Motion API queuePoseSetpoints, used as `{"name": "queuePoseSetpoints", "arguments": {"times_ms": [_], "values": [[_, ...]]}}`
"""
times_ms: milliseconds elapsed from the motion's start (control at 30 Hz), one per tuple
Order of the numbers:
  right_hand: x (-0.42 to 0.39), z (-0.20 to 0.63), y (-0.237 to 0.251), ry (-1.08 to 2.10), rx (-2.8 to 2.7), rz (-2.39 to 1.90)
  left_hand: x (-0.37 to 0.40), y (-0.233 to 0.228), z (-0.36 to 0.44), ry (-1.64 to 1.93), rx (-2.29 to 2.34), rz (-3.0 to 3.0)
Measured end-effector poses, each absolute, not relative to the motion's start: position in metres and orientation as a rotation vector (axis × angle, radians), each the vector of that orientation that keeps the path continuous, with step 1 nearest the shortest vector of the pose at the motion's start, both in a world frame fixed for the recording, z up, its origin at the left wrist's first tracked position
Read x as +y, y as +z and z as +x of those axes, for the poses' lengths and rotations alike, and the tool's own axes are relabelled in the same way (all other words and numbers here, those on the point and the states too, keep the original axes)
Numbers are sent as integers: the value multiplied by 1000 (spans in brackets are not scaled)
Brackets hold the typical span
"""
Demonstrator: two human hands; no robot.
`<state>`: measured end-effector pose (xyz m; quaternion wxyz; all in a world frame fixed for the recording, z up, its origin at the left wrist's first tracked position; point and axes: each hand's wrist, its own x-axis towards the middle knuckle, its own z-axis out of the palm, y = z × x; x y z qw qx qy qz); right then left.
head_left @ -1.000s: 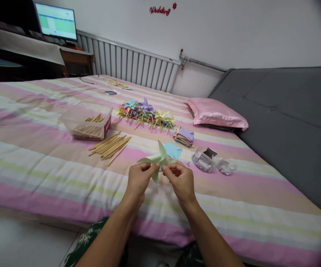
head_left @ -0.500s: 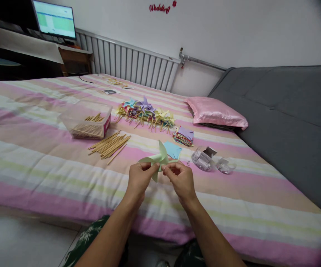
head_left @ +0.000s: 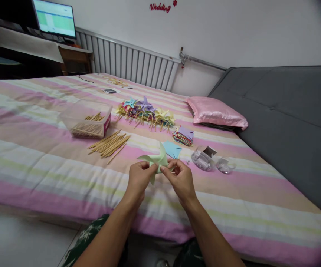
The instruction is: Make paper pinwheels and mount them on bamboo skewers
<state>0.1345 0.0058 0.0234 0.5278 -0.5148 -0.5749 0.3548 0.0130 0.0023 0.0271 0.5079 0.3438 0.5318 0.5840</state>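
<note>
Pinching a pale green paper pinwheel point(head_left: 157, 160) between both hands right now, held up just above the near part of the striped bedsheet point(head_left: 38, 163) so I can see the centre where the folded tips meet. My left hand point(head_left: 138, 181) has thumb and fingers clamped on the left side of the paper hub, and my right hand point(head_left: 180, 181) is closed on the right side, fingertips point(head_left: 163, 170) nearly touching the left ones. My guess is that both grips sit that close in because the blades would spring apart otherwise.

Everything else is laid out in reach on the bed, which looks like an assembly line to me. A loose bundle of wooden sticks point(head_left: 109, 144) lies ahead and to the left, with a clear plastic box point(head_left: 89, 122) holding more sticks just beyond it. Farther back there's a pile of finished pinwheels point(head_left: 146, 113) in blue, purple and yellow, sticks attached. A stack of coloured paper squares point(head_left: 184, 135) sits ahead and to the right, and one light blue sheet point(head_left: 172, 149) lies flat just behind the green one. To the right are small clear containers point(head_left: 210, 160); can't tell what's inside, though a few tiny bits lie beside them. A pink pillow point(head_left: 217, 113) rests against the grey sofa back point(head_left: 288, 104), well clear of the work.
</note>
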Motion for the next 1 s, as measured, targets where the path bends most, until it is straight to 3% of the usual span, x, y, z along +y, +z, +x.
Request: {"name": "queuePoseSetpoints", "arguments": {"times_ms": [333,567,1000], "values": [[21,152,29,1099,-1086,-1193,3,28,11,1390,1371,904],[75,228,-28,576,-1110,-1735,7,34,5,1412,1449,904],[91,236,-57,287,-1312,-2032,8,34,6,1412,1410,845]]}}
